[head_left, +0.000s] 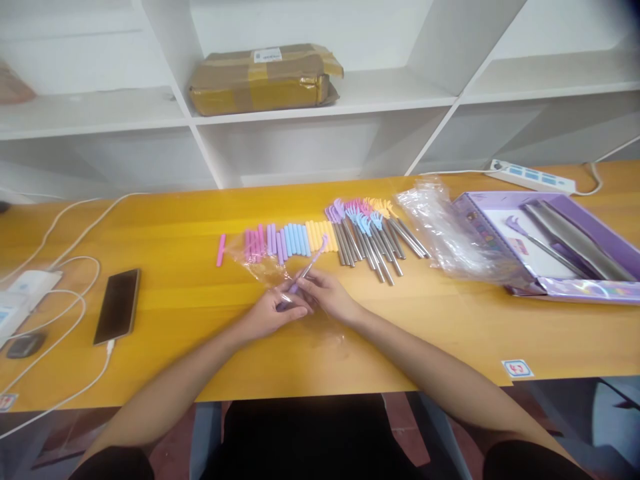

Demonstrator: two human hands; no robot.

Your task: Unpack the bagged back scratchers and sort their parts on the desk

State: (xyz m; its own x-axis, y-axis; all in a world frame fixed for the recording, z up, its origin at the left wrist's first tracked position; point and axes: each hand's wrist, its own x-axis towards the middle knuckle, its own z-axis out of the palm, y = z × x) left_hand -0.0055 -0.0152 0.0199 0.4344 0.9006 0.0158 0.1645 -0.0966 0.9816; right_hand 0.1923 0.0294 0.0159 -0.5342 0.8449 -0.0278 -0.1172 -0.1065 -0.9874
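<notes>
Both hands meet near the table's middle on a back scratcher [311,263] with a purple claw head and a metal shaft. My left hand [273,312] is closed around its lower end, where a purple part shows between the hands. My right hand [327,293] pinches it higher up. A clear plastic bag [257,265] lies beside and partly under the hands. Beyond them runs a row of short foam-like sleeves in pink, purple, blue and yellow [296,240]. Several metal back scratchers [373,240] with purple, blue, pink and yellow heads lie right of the row.
Clear plastic bags [443,233] are heaped beside a purple open box [550,290] holding another scratcher and grey wrapping. At left are a phone [117,307] on a cable and a white power strip [25,300]. A taped carton [260,80] sits on the white shelf behind.
</notes>
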